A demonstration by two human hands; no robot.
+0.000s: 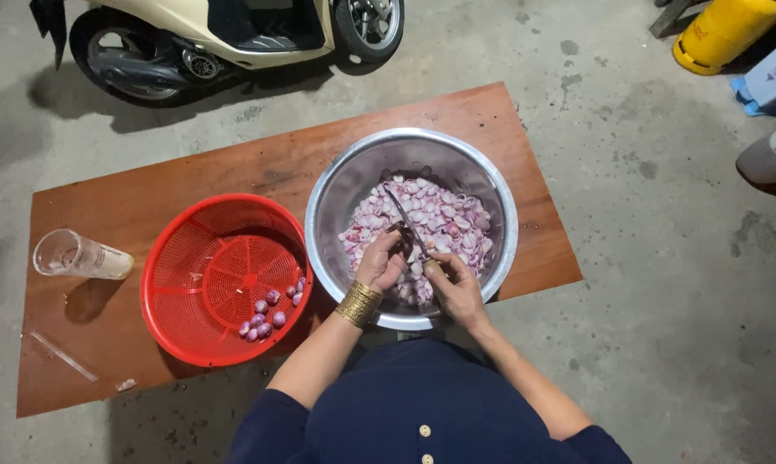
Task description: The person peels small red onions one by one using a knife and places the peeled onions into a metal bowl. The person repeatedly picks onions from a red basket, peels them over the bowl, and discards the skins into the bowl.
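Over steel bowl (340, 185), surface centre: knife (402, 215) clamped in left hand (379, 262), shallot (432, 267) pinched in right hand (456, 288). Slices (444, 215) heaped; few shallots (266, 315) left in red basket (190, 258), 9 o'clock.

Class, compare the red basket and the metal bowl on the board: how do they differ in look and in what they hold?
The red basket is slotted plastic; the metal bowl is smooth, shiny and larger. The basket holds a few whole shallots; the bowl holds a heap of cut pieces. Both hands work over the bowl, not the basket. Both are round and sit on the wooden board.
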